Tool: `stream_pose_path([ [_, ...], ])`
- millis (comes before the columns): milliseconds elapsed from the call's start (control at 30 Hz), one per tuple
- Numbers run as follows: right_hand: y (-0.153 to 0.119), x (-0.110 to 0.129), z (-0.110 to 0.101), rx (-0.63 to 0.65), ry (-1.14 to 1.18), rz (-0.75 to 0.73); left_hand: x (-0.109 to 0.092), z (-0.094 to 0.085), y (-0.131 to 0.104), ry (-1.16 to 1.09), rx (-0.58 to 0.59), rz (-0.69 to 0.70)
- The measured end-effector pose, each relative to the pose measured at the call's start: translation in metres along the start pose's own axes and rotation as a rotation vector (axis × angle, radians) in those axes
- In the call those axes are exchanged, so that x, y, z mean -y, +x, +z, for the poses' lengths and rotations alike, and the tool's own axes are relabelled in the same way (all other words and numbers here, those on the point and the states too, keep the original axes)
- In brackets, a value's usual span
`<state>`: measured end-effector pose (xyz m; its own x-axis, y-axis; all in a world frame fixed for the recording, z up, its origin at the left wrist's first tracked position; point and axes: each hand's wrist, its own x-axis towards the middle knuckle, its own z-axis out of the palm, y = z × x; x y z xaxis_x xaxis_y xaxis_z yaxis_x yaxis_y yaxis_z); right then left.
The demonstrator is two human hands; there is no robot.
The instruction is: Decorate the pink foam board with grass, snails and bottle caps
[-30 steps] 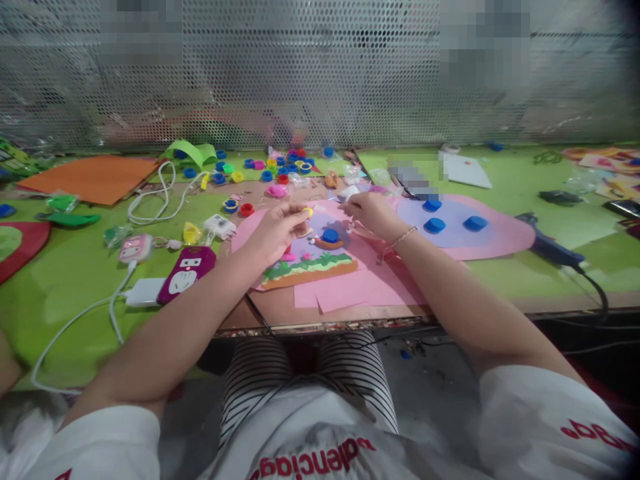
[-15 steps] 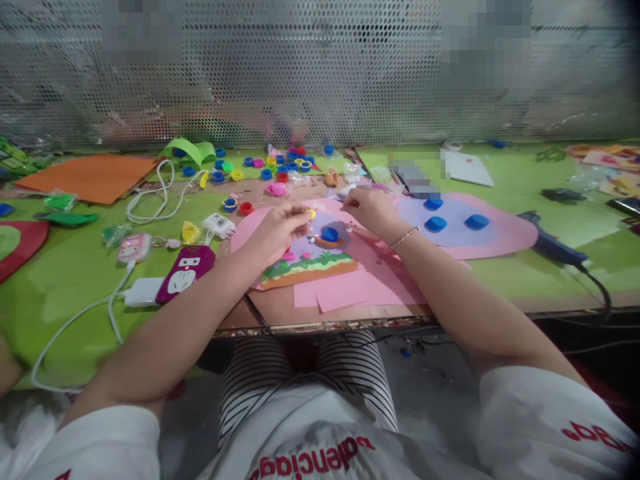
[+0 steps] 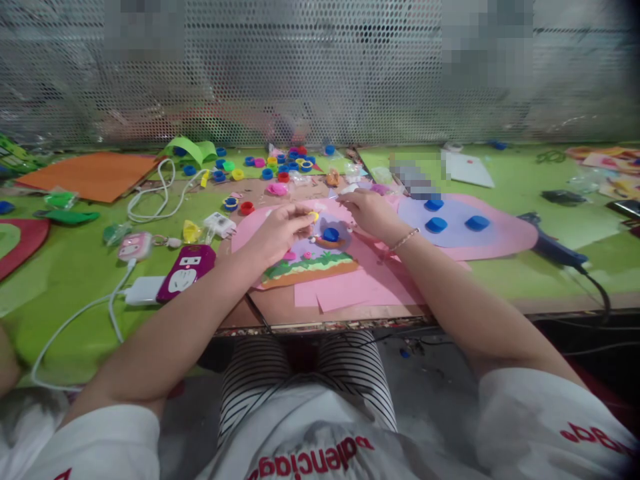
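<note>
My left hand (image 3: 285,230) is closed in a pinch on a small yellow ring-like piece (image 3: 314,217). It hovers over the left part of a pink and lilac craft sheet (image 3: 245,233) decorated with green leaves and a brown strip (image 3: 320,272). On that sheet, a blue cap (image 3: 331,235) sits in a brown, snail-like shape. My right hand (image 3: 370,212) is bent over the sheet's upper right edge, fingertips drawn together; what they hold, if anything, I cannot make out. Beneath the right wrist lie pink paper sheets (image 3: 350,293).
Right of my hands is another pink and lilac sheet (image 3: 510,233) bearing blue caps (image 3: 477,223), with a dark corded tool (image 3: 557,250) beside it. Coloured caps (image 3: 280,163) lie at the back. A purple power strip (image 3: 187,272) and white cables (image 3: 113,293) are at left.
My right hand has shifted slightly, its fingertips now a little further left and higher. The left hand stays nearly in place, still pinching the yellow piece.
</note>
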<state>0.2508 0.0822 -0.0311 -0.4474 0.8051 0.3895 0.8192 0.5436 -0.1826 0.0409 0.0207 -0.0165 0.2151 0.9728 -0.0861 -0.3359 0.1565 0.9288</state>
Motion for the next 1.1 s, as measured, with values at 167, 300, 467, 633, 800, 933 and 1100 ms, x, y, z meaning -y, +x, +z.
stream_pose_path([
  [167,-0.0014,-0.0036,0.0041,0.012,-0.015,0.063,-0.0002,0.0008,-0.0011,0.019,0.01,-0.03],
  [300,0.0021,-0.0052,0.0024,0.004,0.062,0.076,-0.002,0.0025,-0.0026,0.034,-0.003,-0.042],
  [467,0.0038,-0.0022,-0.002,0.037,0.14,0.114,-0.0035,0.0033,-0.0034,0.046,-0.013,-0.053],
  [633,0.003,0.0012,-0.0033,0.071,0.208,0.182,-0.0032,0.003,-0.0033,0.053,-0.002,-0.052],
  [800,0.003,0.0013,-0.004,0.032,0.145,0.179,-0.003,0.0034,-0.004,0.05,-0.005,-0.054],
  [933,0.0035,0.0002,-0.0043,0.002,0.119,0.154,-0.0027,0.0028,-0.0034,0.046,-0.002,-0.051],
  [1100,0.0029,0.0006,-0.0038,0.045,0.181,0.16,-0.0028,0.0028,-0.003,0.044,-0.002,-0.053],
])
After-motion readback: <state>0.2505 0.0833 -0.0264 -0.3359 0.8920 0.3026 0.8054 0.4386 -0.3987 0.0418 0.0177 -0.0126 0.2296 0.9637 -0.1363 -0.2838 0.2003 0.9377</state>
